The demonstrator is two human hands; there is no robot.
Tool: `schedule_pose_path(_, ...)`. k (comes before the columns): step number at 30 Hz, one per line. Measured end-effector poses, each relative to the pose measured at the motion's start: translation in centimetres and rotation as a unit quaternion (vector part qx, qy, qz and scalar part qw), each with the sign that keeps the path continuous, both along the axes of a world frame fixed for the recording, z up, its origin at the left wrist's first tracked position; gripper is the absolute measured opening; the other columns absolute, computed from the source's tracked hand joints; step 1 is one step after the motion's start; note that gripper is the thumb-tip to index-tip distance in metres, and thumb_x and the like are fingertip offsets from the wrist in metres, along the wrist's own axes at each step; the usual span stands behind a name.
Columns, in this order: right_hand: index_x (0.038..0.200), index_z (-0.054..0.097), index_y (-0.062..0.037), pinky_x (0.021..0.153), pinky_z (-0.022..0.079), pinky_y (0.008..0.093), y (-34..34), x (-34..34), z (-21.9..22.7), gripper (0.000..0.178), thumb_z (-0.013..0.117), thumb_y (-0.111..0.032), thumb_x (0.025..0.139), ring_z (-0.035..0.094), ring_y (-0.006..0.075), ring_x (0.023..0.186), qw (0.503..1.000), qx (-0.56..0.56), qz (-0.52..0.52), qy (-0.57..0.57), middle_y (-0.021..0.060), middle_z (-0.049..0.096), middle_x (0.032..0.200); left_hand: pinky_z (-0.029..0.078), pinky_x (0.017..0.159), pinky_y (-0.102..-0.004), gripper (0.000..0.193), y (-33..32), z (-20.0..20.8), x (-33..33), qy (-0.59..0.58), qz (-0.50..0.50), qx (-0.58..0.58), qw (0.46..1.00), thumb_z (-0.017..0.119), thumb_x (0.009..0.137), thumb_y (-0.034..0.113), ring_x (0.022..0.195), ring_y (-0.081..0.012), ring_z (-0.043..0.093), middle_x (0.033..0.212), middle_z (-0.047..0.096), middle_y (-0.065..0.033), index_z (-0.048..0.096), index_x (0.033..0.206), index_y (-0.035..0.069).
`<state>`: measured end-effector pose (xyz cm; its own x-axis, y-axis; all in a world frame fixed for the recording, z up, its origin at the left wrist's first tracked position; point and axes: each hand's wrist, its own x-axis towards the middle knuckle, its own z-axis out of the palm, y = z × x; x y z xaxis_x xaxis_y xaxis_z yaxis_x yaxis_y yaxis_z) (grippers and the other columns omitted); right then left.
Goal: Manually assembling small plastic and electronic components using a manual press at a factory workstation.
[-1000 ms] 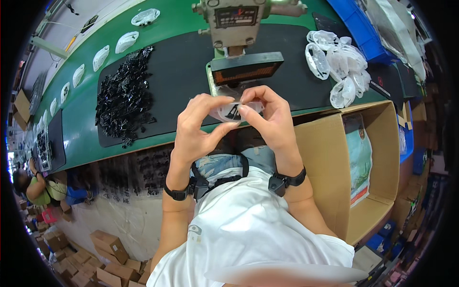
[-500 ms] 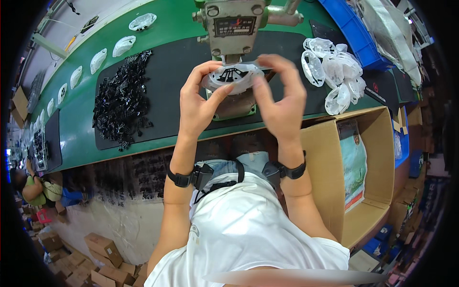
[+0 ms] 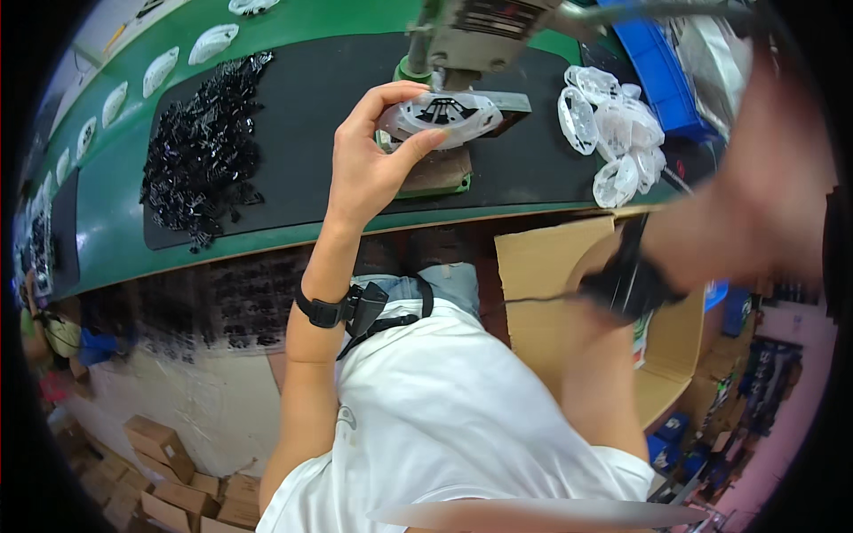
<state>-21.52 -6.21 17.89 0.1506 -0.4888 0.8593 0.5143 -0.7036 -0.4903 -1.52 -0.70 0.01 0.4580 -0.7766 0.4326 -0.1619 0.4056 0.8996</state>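
Observation:
My left hand (image 3: 378,164) pinches an oval, translucent white plastic shell (image 3: 458,135) between thumb and fingers. A black slatted insert (image 3: 447,111) sits in the shell's opening. The shell is held tilted under the ram of a metal hand press (image 3: 480,40), over the press's green base (image 3: 435,173). My right hand (image 3: 777,124) is raised at the upper right, smeared by motion, near the end of the press's lever (image 3: 662,12). Its fingers cannot be made out, so I cannot see whether it grips the lever.
A heap of black plastic pieces (image 3: 200,147) lies on the black mat (image 3: 306,115) at left. White shells (image 3: 626,124) are piled at right beside a blue bin (image 3: 662,67). More shells (image 3: 160,71) line the green table's far side. An open cardboard box (image 3: 551,266) stands at the near right.
My right hand has let go of the shell and swung up to the right. My left hand still holds the shell at the press. The whole view has shifted and tilted.

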Motion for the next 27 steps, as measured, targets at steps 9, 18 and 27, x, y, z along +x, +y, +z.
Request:
schedule_pose_path(9,0.065,0.054,-0.0199,0.101,0.032,0.0461,5.1,-3.1,-11.0,0.035,0.048,-0.040,0.093,0.049,0.0151,0.089,0.998,0.043,0.023,0.041,-0.0014,0.050,0.071,0.046,0.096,-0.0294,0.042,0.5,0.0,-0.1,0.006,0.013,0.004,1.000,0.078,0.078,0.003,0.107,-0.0157,0.059,0.120,0.062,-0.0097,0.060,0.116,-0.003)
schedule_pose_path(18,0.070,0.050,-0.0132,0.107,0.029,0.0565,5.4,-1.5,-18.1,0.035,0.043,-0.035,0.097,0.049,0.0311,0.116,0.992,0.024,-0.125,0.024,0.0099,0.058,0.090,0.049,0.090,-0.0290,0.042,-0.2,-0.4,-0.5,0.033,0.017,-0.039,0.999,0.080,0.075,0.009,0.100,-0.0166,0.063,0.112,0.067,-0.0109,0.060,0.111,-0.001)
schedule_pose_path(27,0.113,0.051,-0.0115,0.109,0.026,0.0493,1.9,-1.3,-2.9,0.065,0.055,-0.070,0.084,0.047,0.0282,0.108,0.994,-0.059,0.087,0.007,0.0047,0.054,0.097,0.048,0.087,-0.0271,0.041,0.6,0.9,0.2,0.004,0.007,-0.007,1.000,0.080,0.076,0.008,0.096,-0.0139,0.061,0.109,0.066,-0.0085,0.060,0.111,-0.003)
